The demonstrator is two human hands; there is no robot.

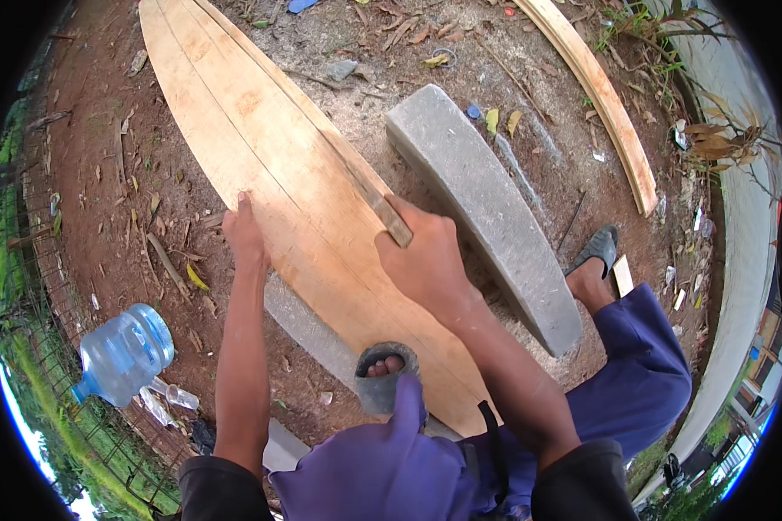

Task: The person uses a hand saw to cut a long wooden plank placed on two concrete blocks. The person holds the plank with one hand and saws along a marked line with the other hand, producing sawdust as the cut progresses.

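Nearest the camera, a foot in a grey sandal (385, 369) presses on the near end of the long pale tapered wooden plank (269, 156), pinning it where it crosses a grey concrete kerb block (308, 334). Just beyond, the right hand (426, 256) is clenched around a narrow wooden strip (369, 191) that lies along the plank's right edge. The left hand (245, 233) rests flat, fingers released and straight, on the plank's left edge. To the right, a second grey concrete kerb block (487, 204) runs alongside the plank, close to its right edge, leaving only a thin gap. Left of the plank the brown dirt ground (104, 174) lies open, save a clear plastic water jug (123, 352) near the left forearm. Farther off, a curved pale wooden slat (604, 95) lies well apart at upper right.
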